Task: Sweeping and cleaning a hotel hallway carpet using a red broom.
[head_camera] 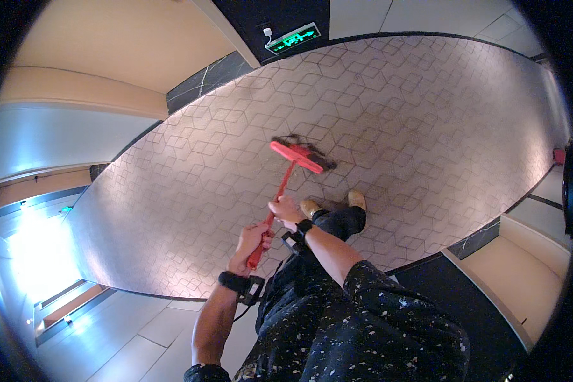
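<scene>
A broom with a red head (297, 156), dark bristles and a red handle slants up over the patterned carpet (387, 119). Near the handle's lower end, my left hand (255, 238) is wrapped round it. My right hand (284, 210) grips the same handle higher up, closer to the broom head. The bristles look blurred and are at the carpet in front of my shoes (356, 199). Both wrists carry black straps with small devices.
The carpeted corridor runs left and right between walls. A green lit sign (293, 39) with a white plug beside it is low on the far wall. Recessed beige doorways (124, 43) line the sides. Bright light comes from the left end. A red object (559, 156) lies at the far right.
</scene>
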A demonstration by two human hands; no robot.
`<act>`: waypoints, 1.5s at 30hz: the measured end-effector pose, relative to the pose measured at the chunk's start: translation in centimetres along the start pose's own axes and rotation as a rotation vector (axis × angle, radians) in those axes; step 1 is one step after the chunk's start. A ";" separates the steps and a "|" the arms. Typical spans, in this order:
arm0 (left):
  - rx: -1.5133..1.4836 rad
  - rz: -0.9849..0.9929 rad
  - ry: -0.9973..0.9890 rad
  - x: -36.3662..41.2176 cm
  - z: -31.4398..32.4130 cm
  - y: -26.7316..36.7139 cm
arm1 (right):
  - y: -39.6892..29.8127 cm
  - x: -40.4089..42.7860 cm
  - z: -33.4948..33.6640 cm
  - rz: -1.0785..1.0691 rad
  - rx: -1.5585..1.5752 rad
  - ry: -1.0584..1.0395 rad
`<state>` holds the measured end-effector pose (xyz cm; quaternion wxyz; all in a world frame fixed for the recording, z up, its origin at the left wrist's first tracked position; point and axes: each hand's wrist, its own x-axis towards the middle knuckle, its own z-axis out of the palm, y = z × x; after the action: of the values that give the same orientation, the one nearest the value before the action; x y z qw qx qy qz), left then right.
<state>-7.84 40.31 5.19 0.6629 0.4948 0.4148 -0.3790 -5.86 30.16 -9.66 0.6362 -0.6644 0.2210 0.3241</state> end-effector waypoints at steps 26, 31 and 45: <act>-0.212 -0.264 -0.266 3.9 9.9 -2.0 | 3.5 -2.4 -13.8 -0.028 -0.002 0.013; -0.294 -0.194 -0.159 0.9 7.0 -1.9 | 2.7 0.7 -6.0 0.078 -0.140 -0.148; -0.400 -0.036 -0.057 -4.4 6.5 -1.0 | -2.6 -3.3 -3.0 0.234 0.451 -0.240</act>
<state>-9.23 34.22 9.95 0.7525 0.3347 0.4716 -0.3150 -5.81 27.00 -5.53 0.7479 -0.4326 0.2861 0.4144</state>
